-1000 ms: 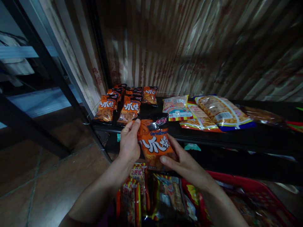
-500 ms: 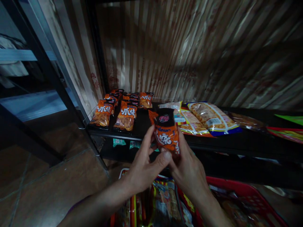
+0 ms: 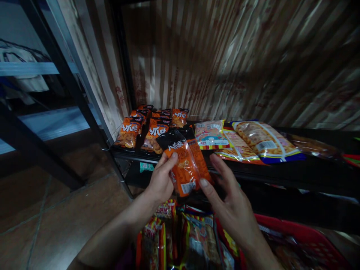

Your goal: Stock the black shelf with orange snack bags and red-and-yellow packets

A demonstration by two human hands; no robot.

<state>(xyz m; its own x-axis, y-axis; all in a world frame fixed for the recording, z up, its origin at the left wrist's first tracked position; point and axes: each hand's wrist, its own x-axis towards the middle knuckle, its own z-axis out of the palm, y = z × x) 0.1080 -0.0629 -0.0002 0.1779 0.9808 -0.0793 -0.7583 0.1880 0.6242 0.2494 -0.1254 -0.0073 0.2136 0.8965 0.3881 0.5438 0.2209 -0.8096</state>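
Note:
An orange and black snack bag [image 3: 184,165] is in front of the shelf edge, its back with a barcode turned toward me. My left hand [image 3: 163,174] grips its left side, thumb on the front face. My right hand [image 3: 225,187] is at the bag's lower right, fingers spread, with the thumb tip at its edge; whether it presses on the bag I cannot tell. Behind, several matching orange snack bags [image 3: 128,133] stand in rows at the left end of the black shelf [image 3: 244,170].
Right of the orange bags lie a pink and blue packet [image 3: 212,133] and a large blue-edged snack bag [image 3: 264,140]. Below me is a red basket [image 3: 295,236] with several packaged snacks [image 3: 198,240]. A black shelf post [image 3: 112,157] rises at left. A green packet [image 3: 146,167] lies on the lower shelf.
The bag has been turned from its front to its back and tilted. My right hand has opened and moved off its side, while my left hand keeps hold. The view has shifted slightly left.

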